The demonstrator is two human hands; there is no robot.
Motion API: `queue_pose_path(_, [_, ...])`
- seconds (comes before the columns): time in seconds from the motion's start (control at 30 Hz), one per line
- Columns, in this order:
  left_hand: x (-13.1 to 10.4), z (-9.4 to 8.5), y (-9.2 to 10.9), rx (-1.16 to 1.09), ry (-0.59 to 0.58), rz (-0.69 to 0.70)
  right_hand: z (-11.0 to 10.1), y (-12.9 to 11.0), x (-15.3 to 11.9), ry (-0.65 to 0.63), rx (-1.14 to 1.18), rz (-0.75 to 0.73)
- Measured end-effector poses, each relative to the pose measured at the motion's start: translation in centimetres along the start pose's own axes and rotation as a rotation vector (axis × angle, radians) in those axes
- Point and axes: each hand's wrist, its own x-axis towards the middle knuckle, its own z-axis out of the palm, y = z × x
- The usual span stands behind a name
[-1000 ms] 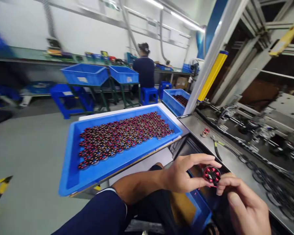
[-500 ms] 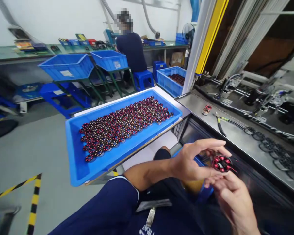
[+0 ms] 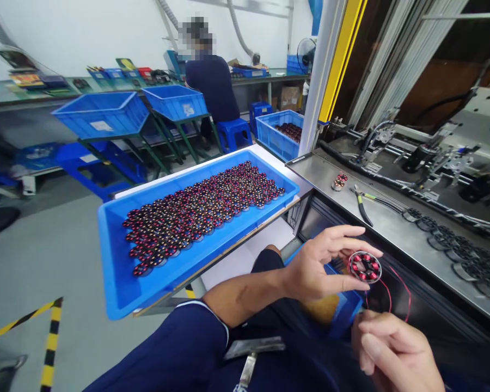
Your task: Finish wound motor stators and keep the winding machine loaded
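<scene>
My left hand pinches a round motor part with red windings between thumb and fingers, its face toward the camera. Thin red wires trail from the part. Below it is my right hand, with its fingers curled and thumb pressed in beside a wire's lower end; whether it grips the wire is too small to tell. Many similar round parts lie in a large blue tray to the left.
On the metal bench lie pliers, two small wound parts and a row of dark rings. Machine fixtures stand behind. A person sits at a far bench. Blue bins stand beyond the tray.
My right hand has moved down, away from the round part. The part now faces the camera more fully, and its red wires show longer. The whole view has shifted slightly.
</scene>
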Motion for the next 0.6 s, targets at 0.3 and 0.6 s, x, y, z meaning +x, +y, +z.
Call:
queue_pose_path(0.3, [-1.3, 0.6, 0.4, -0.106, -0.247, -0.159, -1.5, -2.8, 1.5, 0.084, -0.011, -0.01])
queue_pose_path(0.6, [-1.5, 1.4, -0.7, -0.344, -0.086, -0.216, -1.0, -1.9, 0.8, 0.015, -0.008, 0.016])
